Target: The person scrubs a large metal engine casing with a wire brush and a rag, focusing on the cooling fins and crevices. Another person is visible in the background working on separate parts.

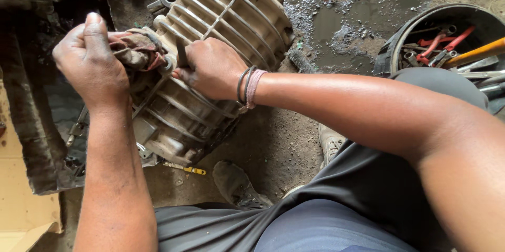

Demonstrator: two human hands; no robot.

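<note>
Nearest the camera is the person's lap in dark grey cloth (336,199), filling the lower right, with a worn shoe (236,183) on the dirt floor (273,147) just beyond it.

Largest thing in hand is the ribbed metal housing (221,36), a pale, grimy casting lying on the floor. Its long axis runs diagonally, from the lower left near the left forearm up to the upper right, where its finned end points toward a wet patch of ground (336,26). The fins run along that same line.

The left hand (92,62) is a closed fist, thumb up, clamped on a dirty reddish rag (137,52) pressed against the housing's left edge. The right hand (210,68) rests on the middle of the housing, fingers curled shut around a thin dark tool (181,52) that stands roughly upright against the ribs; what kind of tool cannot be told. Dark and pink bands (247,86) circle the right wrist.

To the right, well apart, a black bucket (386,54) holds red-handled pliers (442,41) and other tools. A small yellow-handled tool (192,169) lies on the floor just below the housing
</note>
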